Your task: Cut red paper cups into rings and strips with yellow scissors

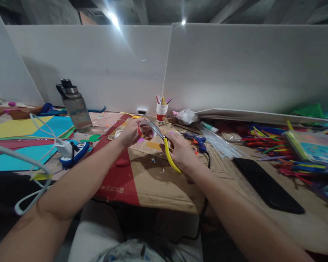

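Note:
My left hand (131,133) is closed on a red-and-white paper cup piece (145,136), held above the cardboard. It curves like a ring, and its exact shape is hard to make out. In my right hand (182,152) is a pair of scissors (168,154) with yellow handles. Their metal blades point up and left, reaching the paper cup piece at its upper edge. Whether the blades touch or cut into it, I cannot tell. Below both hands lies the brown and red cardboard sheet (153,191), with small scraps on it.
A water bottle (78,109), coloured sheets (5,156) and a power strip (75,154) with white cables are on the left. Stacked paper cups (161,111) stand behind. To the right lie a glue gun (198,140), a black phone (268,185), and pipe cleaners (273,145).

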Available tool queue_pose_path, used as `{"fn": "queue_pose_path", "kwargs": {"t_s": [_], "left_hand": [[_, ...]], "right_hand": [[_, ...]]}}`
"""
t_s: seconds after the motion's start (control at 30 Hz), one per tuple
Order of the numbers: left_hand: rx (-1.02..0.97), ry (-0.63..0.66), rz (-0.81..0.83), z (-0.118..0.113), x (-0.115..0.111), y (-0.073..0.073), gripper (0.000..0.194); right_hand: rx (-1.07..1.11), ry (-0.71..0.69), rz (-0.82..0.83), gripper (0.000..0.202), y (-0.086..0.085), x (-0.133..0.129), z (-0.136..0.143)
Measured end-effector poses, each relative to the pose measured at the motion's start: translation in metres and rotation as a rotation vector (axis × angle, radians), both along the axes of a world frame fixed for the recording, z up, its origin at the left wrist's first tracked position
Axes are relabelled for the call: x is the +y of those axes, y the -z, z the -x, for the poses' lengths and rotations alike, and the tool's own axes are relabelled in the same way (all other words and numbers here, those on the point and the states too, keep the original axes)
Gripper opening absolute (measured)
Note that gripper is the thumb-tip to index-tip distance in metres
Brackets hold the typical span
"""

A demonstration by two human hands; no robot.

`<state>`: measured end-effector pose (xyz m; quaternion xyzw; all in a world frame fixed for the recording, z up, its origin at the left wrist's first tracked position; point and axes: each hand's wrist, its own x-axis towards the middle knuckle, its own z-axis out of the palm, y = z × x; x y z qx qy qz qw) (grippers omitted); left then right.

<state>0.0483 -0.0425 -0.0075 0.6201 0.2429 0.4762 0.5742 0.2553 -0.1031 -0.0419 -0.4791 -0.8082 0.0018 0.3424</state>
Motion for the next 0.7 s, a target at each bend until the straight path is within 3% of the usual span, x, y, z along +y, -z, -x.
{"fn": "queue_pose_path", "kwargs": {"t_s": [0.27, 0.47, 0.7], "left_hand": [[0.000, 0.079, -0.049, 0.003, 0.002, -0.001, 0.026], [-0.048, -0.110, 0.012, 0.000, 0.002, -0.003, 0.025], [-0.013, -0.081, 0.054, -0.011, -0.008, -0.005, 0.023]], "right_hand": [[0.042, -0.015, -0.001, 0.023, -0.002, -0.003, 0.001], [0.025, 0.006, 0.018, 0.024, -0.002, -0.001, 0.000], [0.032, -0.011, 0.017, 0.038, 0.002, 0.002, 0.000]]}}
